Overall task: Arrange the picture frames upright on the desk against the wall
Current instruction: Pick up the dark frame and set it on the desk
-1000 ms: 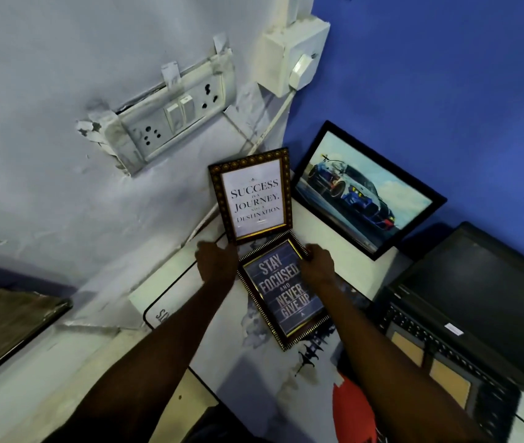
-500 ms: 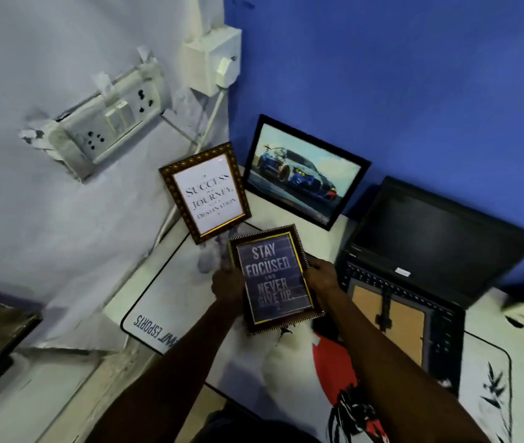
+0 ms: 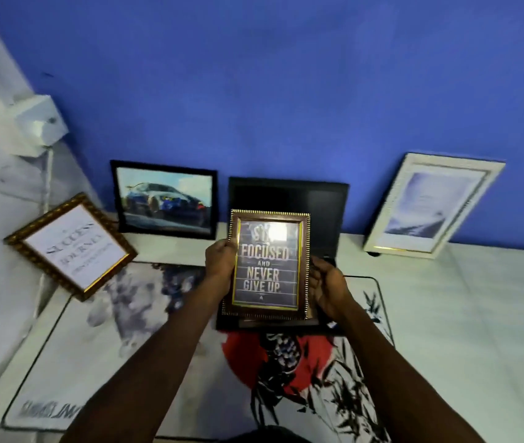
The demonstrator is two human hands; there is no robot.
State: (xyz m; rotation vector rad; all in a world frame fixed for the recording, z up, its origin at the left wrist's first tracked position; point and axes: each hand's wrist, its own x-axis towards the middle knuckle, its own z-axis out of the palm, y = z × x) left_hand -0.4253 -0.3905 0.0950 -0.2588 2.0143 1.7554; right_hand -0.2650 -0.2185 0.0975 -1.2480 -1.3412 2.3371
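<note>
I hold a small dark "Stay Focused and Never Give Up" frame (image 3: 267, 266) with a beaded gold border, lifted in front of the laptop. My left hand (image 3: 220, 262) grips its left edge and my right hand (image 3: 328, 287) grips its right edge. A gold "Success is a Journey" frame (image 3: 70, 246) leans against the white wall at the left. A black frame with a car picture (image 3: 164, 199) stands against the blue wall. A white frame (image 3: 432, 206) leans against the blue wall at the right.
An open black laptop (image 3: 321, 203) sits behind the held frame. A large printed desk mat (image 3: 100, 340) covers the white desk (image 3: 478, 314). A white switch box (image 3: 38, 124) with a cable hangs in the left corner.
I have lifted the "Stay Focused" frame off the mat and carried it right, in front of the laptop. The view swung right, and the white frame came into sight.
</note>
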